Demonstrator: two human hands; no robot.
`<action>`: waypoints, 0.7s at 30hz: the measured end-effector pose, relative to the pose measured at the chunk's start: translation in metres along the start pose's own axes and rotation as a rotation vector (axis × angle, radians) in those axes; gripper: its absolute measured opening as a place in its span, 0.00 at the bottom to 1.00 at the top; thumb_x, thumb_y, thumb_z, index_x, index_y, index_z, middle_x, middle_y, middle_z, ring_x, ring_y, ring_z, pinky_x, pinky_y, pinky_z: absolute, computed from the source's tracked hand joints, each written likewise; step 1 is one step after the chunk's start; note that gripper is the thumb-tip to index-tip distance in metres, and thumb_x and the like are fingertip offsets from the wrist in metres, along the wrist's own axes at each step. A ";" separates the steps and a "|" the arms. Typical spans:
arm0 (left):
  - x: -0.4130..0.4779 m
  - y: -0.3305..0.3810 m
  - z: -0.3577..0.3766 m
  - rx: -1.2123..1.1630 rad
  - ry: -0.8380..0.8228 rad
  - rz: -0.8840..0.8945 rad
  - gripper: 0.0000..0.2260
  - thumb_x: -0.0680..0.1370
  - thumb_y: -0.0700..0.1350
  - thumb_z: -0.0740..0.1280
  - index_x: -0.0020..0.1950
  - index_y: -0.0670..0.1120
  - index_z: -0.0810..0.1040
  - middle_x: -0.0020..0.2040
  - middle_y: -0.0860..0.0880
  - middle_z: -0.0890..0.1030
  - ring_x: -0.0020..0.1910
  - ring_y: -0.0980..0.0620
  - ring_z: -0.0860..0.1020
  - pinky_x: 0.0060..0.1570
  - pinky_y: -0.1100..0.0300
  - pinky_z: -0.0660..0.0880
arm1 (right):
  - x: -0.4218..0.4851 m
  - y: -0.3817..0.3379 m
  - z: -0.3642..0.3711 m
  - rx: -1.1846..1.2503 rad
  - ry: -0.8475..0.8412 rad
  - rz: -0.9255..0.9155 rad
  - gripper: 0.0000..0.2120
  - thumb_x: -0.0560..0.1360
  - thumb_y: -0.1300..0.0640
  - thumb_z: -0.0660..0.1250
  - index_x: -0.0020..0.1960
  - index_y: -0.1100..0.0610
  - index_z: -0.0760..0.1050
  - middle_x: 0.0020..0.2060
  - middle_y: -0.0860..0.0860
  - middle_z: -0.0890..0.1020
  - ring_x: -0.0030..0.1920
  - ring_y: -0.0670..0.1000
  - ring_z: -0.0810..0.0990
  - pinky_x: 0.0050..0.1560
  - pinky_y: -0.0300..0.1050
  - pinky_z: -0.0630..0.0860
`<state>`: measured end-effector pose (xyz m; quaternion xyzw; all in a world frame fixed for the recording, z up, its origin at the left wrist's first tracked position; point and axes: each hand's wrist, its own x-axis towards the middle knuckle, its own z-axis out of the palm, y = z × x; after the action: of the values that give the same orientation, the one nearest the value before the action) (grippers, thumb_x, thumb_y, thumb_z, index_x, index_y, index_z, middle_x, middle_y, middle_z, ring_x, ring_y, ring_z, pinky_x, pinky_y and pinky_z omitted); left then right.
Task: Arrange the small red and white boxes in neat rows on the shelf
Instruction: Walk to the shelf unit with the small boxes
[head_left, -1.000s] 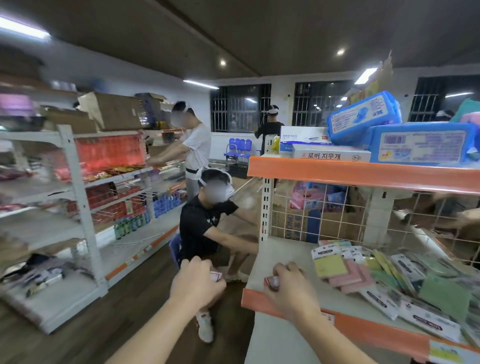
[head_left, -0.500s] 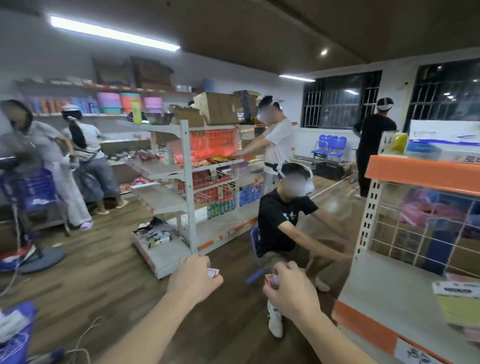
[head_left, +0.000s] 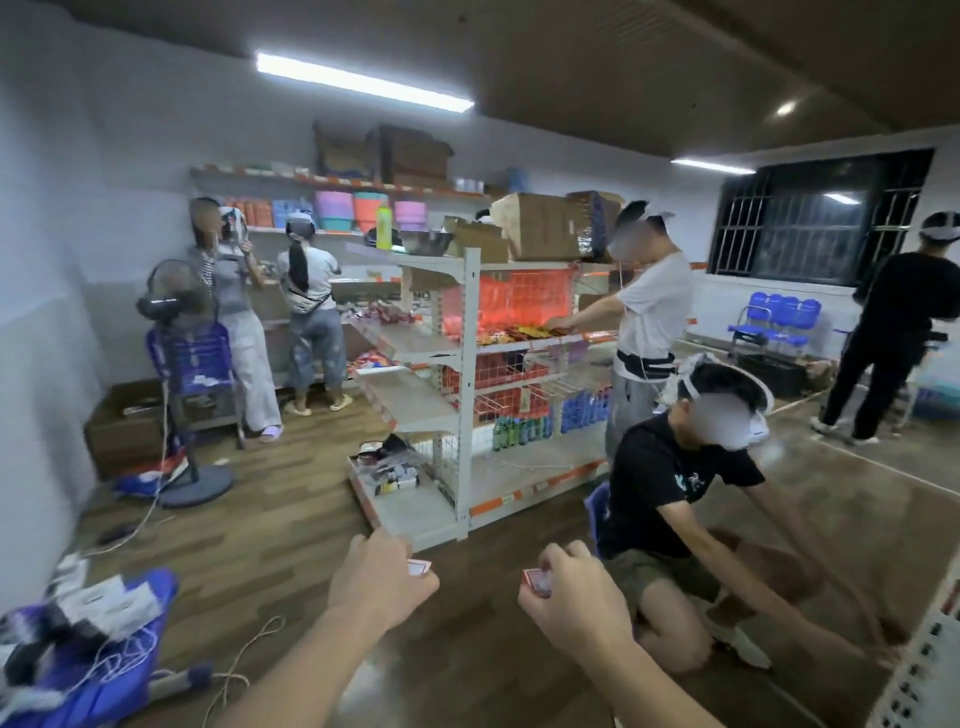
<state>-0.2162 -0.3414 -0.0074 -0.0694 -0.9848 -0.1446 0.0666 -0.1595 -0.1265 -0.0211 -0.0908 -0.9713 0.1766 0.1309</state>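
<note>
1. Small red and white box (head_left: 420, 567) in my left hand (head_left: 382, 582), and a second box (head_left: 537, 581) in my right hand (head_left: 571, 597). Both are held out in mid-air over the wooden floor (head_left: 270, 545), well short of the shelf unit (head_left: 470, 364) in the middle of the room.
2. My left hand is curled tight round its box, and only one corner sticks out past the fingertips.
3. My right hand is also curled, with fingers over the top of the second box and the thumb side below it.
4. The corner in my left hand points right, towards the other hand. The second box shows me a red-edged face, tilted slightly.
5. I cannot make out the long axis of either box, because the fingers cover most of each and the picture is soft.
6. A crouching person in a black shirt (head_left: 670, 493) is just beyond my right hand. A white perforated post (head_left: 930, 670) is cut off at the right edge.
</note>
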 end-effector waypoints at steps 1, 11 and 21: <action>0.007 -0.004 -0.002 -0.006 0.001 -0.003 0.14 0.71 0.58 0.62 0.45 0.50 0.77 0.43 0.50 0.71 0.51 0.48 0.71 0.47 0.53 0.75 | 0.008 -0.004 0.001 -0.003 0.021 -0.006 0.15 0.73 0.42 0.63 0.56 0.48 0.72 0.51 0.47 0.72 0.50 0.48 0.74 0.48 0.43 0.77; 0.079 -0.022 -0.017 0.004 0.002 -0.090 0.15 0.70 0.57 0.65 0.46 0.46 0.79 0.48 0.46 0.78 0.48 0.44 0.76 0.43 0.53 0.73 | 0.096 -0.030 0.025 0.004 0.010 -0.133 0.16 0.74 0.42 0.63 0.56 0.51 0.73 0.52 0.49 0.74 0.50 0.50 0.76 0.48 0.44 0.77; 0.176 -0.012 -0.029 0.014 0.090 -0.276 0.17 0.70 0.58 0.67 0.47 0.46 0.80 0.44 0.47 0.79 0.43 0.48 0.77 0.38 0.57 0.72 | 0.233 -0.034 0.043 0.064 -0.043 -0.272 0.12 0.72 0.44 0.63 0.49 0.51 0.74 0.46 0.48 0.75 0.41 0.50 0.77 0.43 0.47 0.79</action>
<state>-0.3874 -0.3409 0.0437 0.0738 -0.9820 -0.1486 0.0907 -0.3975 -0.1196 0.0038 0.0497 -0.9712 0.1898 0.1354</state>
